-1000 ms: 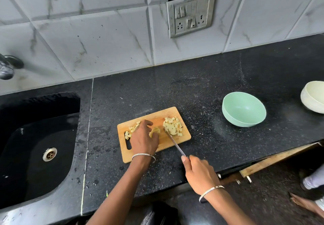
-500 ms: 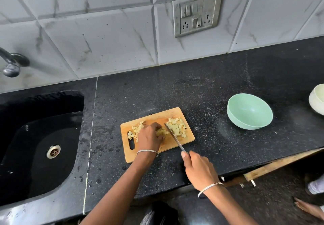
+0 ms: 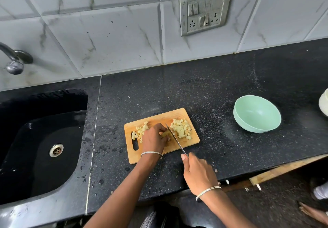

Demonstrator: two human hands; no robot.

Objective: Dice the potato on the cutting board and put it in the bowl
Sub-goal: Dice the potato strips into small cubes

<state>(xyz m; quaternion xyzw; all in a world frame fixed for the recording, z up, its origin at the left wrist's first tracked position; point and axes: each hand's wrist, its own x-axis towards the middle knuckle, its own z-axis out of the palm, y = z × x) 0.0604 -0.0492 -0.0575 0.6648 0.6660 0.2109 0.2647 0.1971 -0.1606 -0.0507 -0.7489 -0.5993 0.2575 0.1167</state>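
A small wooden cutting board (image 3: pixel 184 116) lies on the black counter. One pile of diced potato (image 3: pixel 181 129) sits on its right side and a smaller pile (image 3: pixel 139 132) on its left. My left hand (image 3: pixel 154 137) holds a remaining potato piece (image 3: pixel 166 133) down at the board's middle with curled fingers. My right hand (image 3: pixel 198 173) grips the handle of a knife (image 3: pixel 174 138), and the blade slants across the board right beside the held piece. A mint-green bowl (image 3: pixel 257 113) stands empty on the counter to the right of the board.
A black sink (image 3: pixel 40 139) with a steel drain fills the left, with a tap (image 3: pixel 13 60) above it. A cream bowl (image 3: pixel 324 103) is cut off at the right edge. A switch plate (image 3: pixel 204 11) sits on the tiled wall. The counter's front edge runs below my right hand.
The knife blade has moved left from the right pile to the piece under my left hand. My left hand has shifted slightly on the board. The camera view has drifted.
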